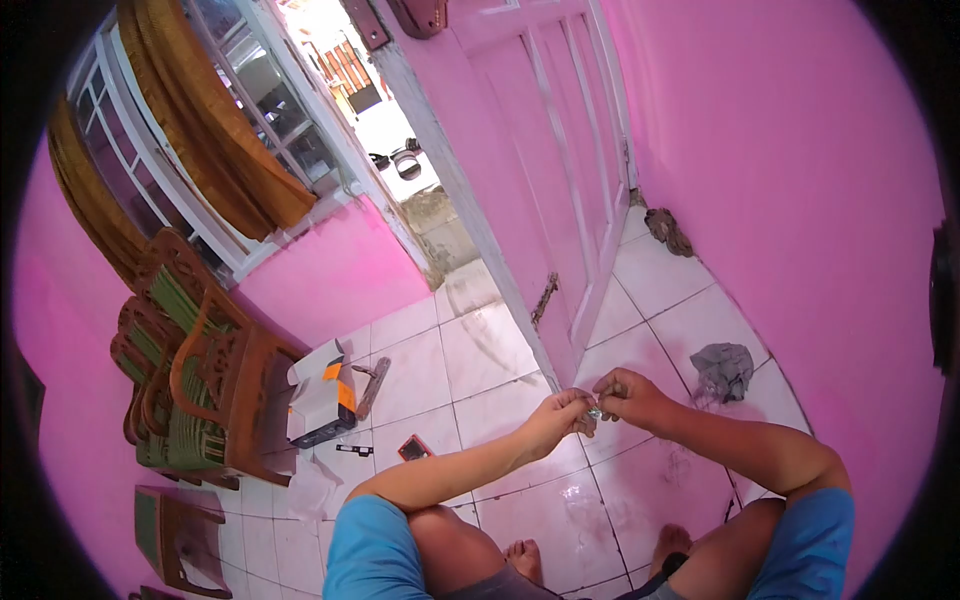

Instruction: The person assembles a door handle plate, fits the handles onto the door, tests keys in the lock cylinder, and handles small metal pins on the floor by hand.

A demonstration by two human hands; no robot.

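Observation:
My left hand (562, 420) and my right hand (632, 398) meet close together in front of the edge of a pink door (505, 120). Both have their fingers closed in a pinch. Between the fingertips is a small shiny, partly clear thing (594, 412), too small to name; my left fingers hold it from one side and my right fingers touch its other side. The door stands ajar, and a latch or bolt (545, 300) is on its face.
An open box (322, 412) with orange marks stands on the tiles beside a hammer-like tool (373, 388). Nearby lie a small black item (354, 451), a red-edged dark device (413, 448) and clear plastic (312, 490). Wooden chairs (240, 400) stand left; a grey cloth (722, 372) lies right.

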